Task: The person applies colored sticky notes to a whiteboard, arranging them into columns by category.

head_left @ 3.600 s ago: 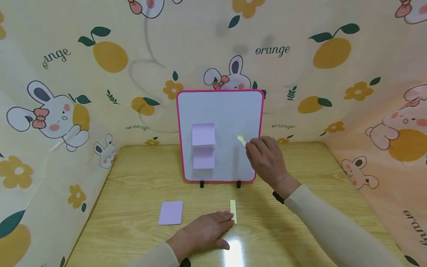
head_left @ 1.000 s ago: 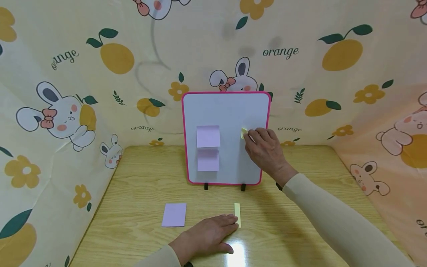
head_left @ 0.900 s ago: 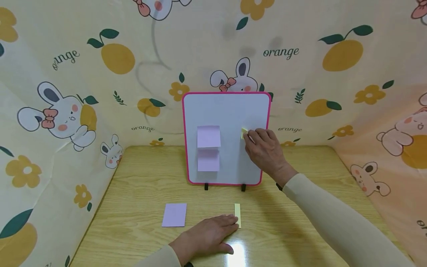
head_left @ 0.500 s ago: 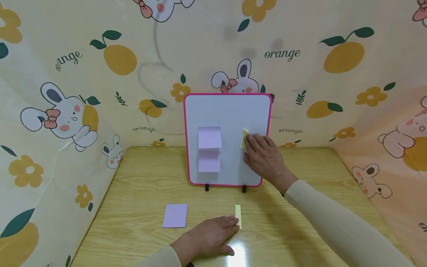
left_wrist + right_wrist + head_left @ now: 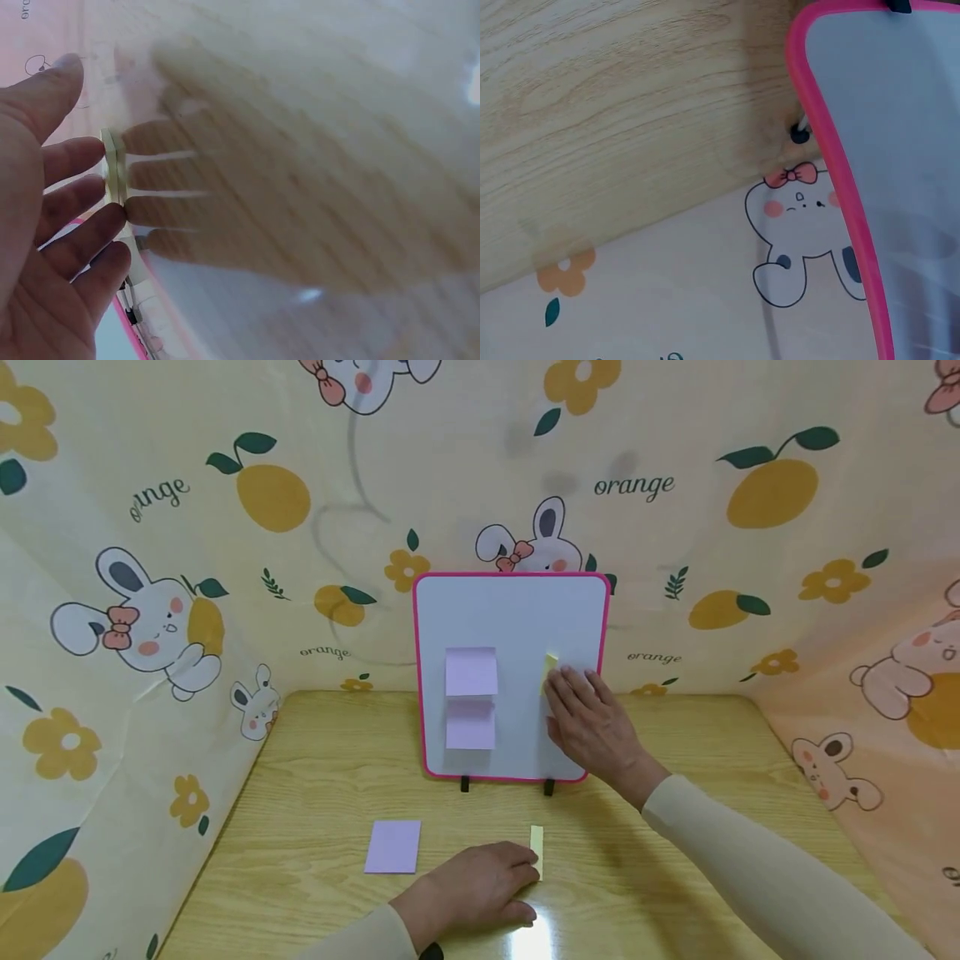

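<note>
A pink-framed whiteboard (image 5: 517, 610) stands upright on small black feet. Against its right half the right hand (image 5: 596, 727) lays its extended fingers over a yellow sticky strip (image 5: 551, 659), whose top end shows above them. On the table the left hand (image 5: 472, 885) touches a narrow yellow sticky-note pad (image 5: 536, 837) with its fingertips. From the left wrist, the relaxed fingers (image 5: 75, 244) reach to the edge of that pad (image 5: 111, 161), thumb apart. The right wrist view holds the whiteboard's edge (image 5: 847, 195) but no hand.
Two purple sticky notes, an upper one (image 5: 471, 670) and a lower one (image 5: 470, 728), cling to the board's left half. A purple note pad (image 5: 393, 847) lies on the wooden table (image 5: 315, 777) left of the left hand. Patterned cloth (image 5: 360, 468) encloses the back and sides.
The right hand brought the pinched yellow strip onto the board, slid down along it, and its fingers have straightened over it. The left hand's fingers have bent a little on the pad.
</note>
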`<action>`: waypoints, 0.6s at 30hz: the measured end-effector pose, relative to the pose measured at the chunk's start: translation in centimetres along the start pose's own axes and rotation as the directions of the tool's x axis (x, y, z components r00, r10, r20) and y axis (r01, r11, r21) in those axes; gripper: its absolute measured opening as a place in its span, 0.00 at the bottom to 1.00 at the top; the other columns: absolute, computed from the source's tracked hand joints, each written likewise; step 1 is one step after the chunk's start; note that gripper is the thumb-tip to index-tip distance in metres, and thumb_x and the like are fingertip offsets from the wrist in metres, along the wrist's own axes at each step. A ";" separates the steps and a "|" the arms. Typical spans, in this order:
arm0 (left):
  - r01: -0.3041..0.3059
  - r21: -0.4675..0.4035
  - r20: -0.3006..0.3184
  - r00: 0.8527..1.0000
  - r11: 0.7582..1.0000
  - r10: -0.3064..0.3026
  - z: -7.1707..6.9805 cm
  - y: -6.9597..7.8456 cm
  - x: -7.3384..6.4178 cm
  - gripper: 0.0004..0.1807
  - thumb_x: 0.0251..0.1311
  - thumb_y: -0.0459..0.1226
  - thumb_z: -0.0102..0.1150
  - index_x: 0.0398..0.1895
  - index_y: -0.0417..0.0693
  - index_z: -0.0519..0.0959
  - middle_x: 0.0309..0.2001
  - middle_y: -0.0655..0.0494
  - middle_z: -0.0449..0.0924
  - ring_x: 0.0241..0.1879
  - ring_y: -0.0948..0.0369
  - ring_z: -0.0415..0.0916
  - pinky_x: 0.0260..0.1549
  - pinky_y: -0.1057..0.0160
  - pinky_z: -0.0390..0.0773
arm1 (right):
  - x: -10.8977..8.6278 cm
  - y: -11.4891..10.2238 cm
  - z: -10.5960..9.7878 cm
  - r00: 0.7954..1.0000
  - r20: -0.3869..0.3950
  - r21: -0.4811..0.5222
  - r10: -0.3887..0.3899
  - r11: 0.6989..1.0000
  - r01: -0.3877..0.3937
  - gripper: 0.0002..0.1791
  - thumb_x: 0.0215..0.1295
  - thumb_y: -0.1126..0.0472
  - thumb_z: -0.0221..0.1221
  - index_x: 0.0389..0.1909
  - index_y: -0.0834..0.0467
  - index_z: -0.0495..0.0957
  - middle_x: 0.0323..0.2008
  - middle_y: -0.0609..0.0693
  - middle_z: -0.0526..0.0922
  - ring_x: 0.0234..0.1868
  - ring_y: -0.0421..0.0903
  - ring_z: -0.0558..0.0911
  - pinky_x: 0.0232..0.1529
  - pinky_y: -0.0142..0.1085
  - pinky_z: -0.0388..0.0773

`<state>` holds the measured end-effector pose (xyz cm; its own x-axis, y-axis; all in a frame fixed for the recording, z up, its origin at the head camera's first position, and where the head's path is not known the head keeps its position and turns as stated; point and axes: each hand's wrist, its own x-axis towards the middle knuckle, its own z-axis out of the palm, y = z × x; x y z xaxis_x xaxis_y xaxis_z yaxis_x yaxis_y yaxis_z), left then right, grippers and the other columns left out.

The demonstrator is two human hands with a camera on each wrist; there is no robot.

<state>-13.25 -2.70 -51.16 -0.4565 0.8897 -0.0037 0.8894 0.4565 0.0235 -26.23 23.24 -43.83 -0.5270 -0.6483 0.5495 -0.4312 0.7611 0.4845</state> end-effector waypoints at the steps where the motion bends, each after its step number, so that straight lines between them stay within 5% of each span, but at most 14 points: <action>1: -0.004 0.001 -0.010 1.000 1.000 0.004 0.0 0.0 0.0 0.25 0.76 0.61 0.52 0.61 0.57 0.81 0.69 0.59 0.75 0.68 0.64 0.75 0.69 0.69 0.75 | -0.1 0.0 0.0 1.000 0.003 -0.006 -0.003 1.000 0.003 0.35 0.85 0.49 0.29 0.72 0.65 0.73 0.71 0.61 0.77 0.76 0.57 0.71 0.78 0.55 0.67; 9: 0.002 0.073 -0.095 0.996 0.997 0.005 -1.0 -1.2 0.9 0.20 0.78 0.53 0.54 0.62 0.55 0.81 0.65 0.59 0.78 0.67 0.63 0.75 0.70 0.67 0.74 | -0.3 0.8 -0.6 0.998 0.052 -0.032 -0.034 0.999 0.036 0.35 0.84 0.49 0.29 0.74 0.64 0.71 0.74 0.59 0.74 0.80 0.57 0.65 0.82 0.56 0.60; 18: 0.108 0.220 -0.240 0.969 0.970 -0.053 -7.9 -4.7 3.7 0.22 0.77 0.43 0.57 0.70 0.48 0.79 0.70 0.54 0.79 0.73 0.57 0.73 0.75 0.60 0.71 | 0.1 1.2 -1.2 0.987 0.154 -0.025 -0.048 0.998 0.052 0.38 0.72 0.47 0.62 0.77 0.63 0.69 0.77 0.58 0.70 0.83 0.56 0.61 0.84 0.55 0.55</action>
<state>-19.25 -1.62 -43.42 -0.4955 0.8361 0.2354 0.8180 0.5403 -0.1973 -25.95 24.13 -42.39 -0.6122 -0.6733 0.4146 -0.4399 0.7257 0.5290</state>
